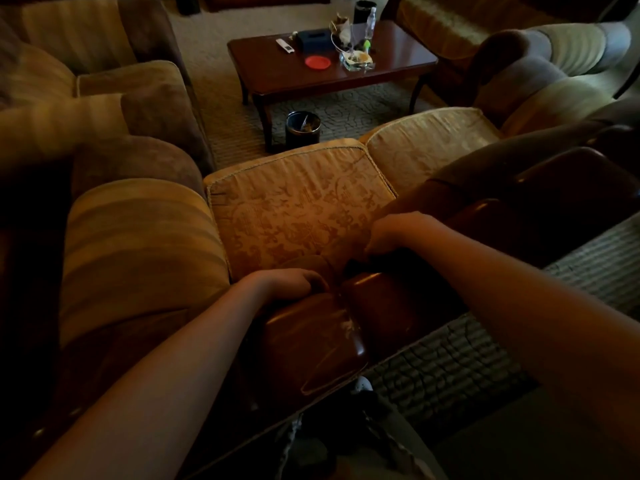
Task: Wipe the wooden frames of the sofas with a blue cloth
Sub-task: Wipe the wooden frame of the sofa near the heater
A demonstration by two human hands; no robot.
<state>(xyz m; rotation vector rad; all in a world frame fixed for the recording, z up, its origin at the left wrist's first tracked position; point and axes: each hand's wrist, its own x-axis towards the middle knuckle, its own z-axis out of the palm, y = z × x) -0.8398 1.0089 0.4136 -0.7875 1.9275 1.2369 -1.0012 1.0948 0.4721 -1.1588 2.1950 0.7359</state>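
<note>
Wood: polished dark-red sofa frame [311, 341] runs along the sofa back, low centre to right edge, glossy w/ a pale scuff near the middle.
Left hand [294, 282]: rests on the frame's top edge, fingers curled over toward the seat side; can't tell if anything is under them.
Right hand [391, 237]: sits a bit further along the same rail, fingers bent down onto a dark bundle at the frame top.
Cloth [360, 265]: dark lump betw. the two hands, just under the right hand's fingers; too dim to confirm colour, grip looks like a curled hold but shadow hides detail.
Seat: two gold patterned cushions [298, 209] w/ corded edges lie side by side just beyond the hands.
Left side: striped gold-and-brown armrest [138, 244] beside the near cushion; another sofa [86, 74] behind it.
Centre rm: dark wooden coffee table [329, 64] on patterned carpet [450, 368], well apart from the hands.
On table: red round dish [317, 62], white remote [285, 45], dark box [313, 39], clear bottle [370, 20], glass ashtray [356, 59].
Floor: small black bin [302, 129] stands just beside the table's near leg.
Right side: rounded grey-and-gold sofa arm [540, 60] at upper right.
Light: v. dim, warm cast throughout.
</note>
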